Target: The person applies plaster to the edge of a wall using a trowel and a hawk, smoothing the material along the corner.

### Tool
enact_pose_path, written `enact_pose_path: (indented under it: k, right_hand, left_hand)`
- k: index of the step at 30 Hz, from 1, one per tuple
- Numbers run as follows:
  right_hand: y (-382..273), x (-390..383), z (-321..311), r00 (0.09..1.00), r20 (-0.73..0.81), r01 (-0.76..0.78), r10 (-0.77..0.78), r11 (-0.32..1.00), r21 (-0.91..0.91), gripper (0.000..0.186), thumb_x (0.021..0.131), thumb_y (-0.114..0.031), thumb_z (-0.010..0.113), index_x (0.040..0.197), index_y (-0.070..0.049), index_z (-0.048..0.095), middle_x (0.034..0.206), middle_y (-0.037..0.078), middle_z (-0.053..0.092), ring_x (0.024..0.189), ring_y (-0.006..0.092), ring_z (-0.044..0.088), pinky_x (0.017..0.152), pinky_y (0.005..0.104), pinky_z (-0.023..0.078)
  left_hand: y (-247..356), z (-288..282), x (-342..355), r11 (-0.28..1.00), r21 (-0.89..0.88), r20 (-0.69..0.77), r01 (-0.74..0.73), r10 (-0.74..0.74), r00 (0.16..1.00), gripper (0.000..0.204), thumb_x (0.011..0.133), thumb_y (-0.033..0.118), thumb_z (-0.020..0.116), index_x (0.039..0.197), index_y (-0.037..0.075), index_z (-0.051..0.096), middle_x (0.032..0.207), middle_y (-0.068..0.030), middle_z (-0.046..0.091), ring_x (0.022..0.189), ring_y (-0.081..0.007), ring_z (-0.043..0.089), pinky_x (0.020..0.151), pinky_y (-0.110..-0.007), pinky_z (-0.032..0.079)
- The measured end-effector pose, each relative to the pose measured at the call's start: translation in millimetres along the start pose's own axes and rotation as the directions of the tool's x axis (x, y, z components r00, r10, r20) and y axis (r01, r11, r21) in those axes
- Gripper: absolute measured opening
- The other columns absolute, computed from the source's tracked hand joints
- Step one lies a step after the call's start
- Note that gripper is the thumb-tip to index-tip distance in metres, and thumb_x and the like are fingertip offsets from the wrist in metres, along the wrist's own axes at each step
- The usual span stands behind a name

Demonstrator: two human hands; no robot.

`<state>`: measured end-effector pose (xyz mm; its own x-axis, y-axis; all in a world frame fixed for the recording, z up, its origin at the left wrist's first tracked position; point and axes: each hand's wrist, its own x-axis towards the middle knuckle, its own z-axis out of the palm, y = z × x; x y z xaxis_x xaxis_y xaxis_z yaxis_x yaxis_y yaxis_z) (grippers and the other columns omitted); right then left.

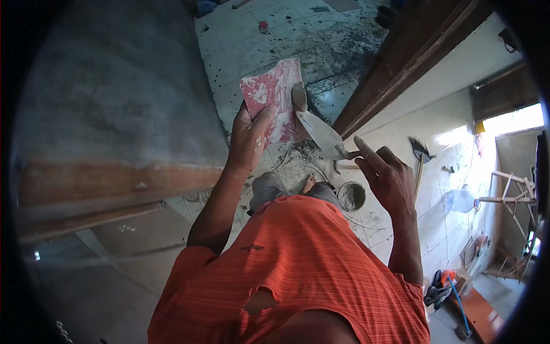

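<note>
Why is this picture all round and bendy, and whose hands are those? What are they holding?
There's no robot here, just a person. A camera worn on the head looks down past the orange shirt. Its very wide lens bends straight things near the rim. The left hand holds a flat pink-red piece smeared with white. The right hand holds a trowel; a grey lump shows by its tip. Below, grey crumbs lie on the pale tiled floor, and a round container stands near a bare foot.
</note>
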<state>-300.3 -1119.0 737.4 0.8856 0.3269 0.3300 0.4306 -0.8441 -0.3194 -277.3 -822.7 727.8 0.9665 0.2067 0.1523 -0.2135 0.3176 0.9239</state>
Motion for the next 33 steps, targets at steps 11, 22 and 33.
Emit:
enact_pose_path:
  k: [11,22,33]
  right_hand:
    - [-336,-119,152,0.878,0.444,-0.458,0.180,0.045,0.888,0.043,0.106,-0.030,0.050,0.143,-0.007,0.055,0.068,-0.002,0.055,0.051,0.0063,0.048,0.047,0.0239,0.041]
    - [-707,-167,233,0.457,0.206,-0.036,0.865,-0.213,0.976,0.043,0.100,-0.023,0.060,0.136,-0.003,0.053,0.081,0.004,0.062,0.058,0.0076,0.052,0.050,0.0235,0.043]
    - [-670,-50,263,0.287,-0.055,-0.324,0.956,0.151,0.934,0.057,0.093,-0.028,0.071,0.141,-0.003,0.053,0.121,0.022,0.069,0.121,0.0333,0.063,0.110,0.0380,0.038]
  left_hand:
    - [132,-319,9,0.921,-0.195,0.253,0.338,-0.285,0.924,0.036,0.099,0.015,0.060,0.132,0.002,0.056,0.124,-0.0100,0.067,0.113,-0.0240,0.064,0.097,-0.039,0.053]
    - [293,-514,55,0.719,0.034,0.533,0.694,-0.601,0.596,0.039,0.098,0.017,0.057,0.134,0.002,0.058,0.129,-0.0117,0.066,0.119,-0.0267,0.063,0.101,-0.042,0.052]
    - [262,-565,167,0.557,0.235,0.412,0.797,-0.799,0.437,0.036,0.089,0.025,0.063,0.121,0.010,0.067,0.116,-0.0061,0.073,0.104,-0.0229,0.070,0.088,-0.040,0.057]
